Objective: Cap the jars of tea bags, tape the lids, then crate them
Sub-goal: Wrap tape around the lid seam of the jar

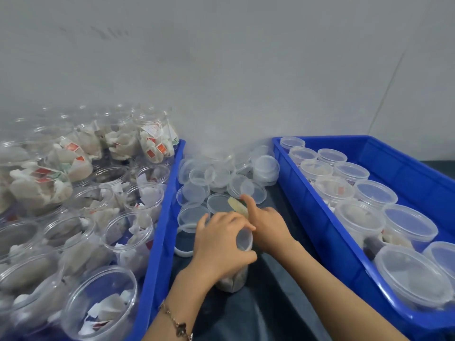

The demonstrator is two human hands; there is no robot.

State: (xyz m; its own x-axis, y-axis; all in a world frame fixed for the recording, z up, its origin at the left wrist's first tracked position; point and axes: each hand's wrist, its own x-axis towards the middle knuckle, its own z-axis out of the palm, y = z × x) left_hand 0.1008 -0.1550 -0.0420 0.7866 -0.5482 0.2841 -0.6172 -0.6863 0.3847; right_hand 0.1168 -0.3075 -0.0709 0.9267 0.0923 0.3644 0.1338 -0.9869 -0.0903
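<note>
I'm looking at a dark tabletop (278, 299). On its left sits a blue crate (157, 242) of open jars, on the right another blue crate (320, 217) of capped jars. Between them, far side, loose clear lids (221, 178) lie heaped; nearer, one jar (234, 279) stands upright.

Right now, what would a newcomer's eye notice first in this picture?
The two hands, left and right, meet over a capped jar at the centre. A left blue crate holds open jars of tea bags; a right blue crate holds capped ones.
</note>
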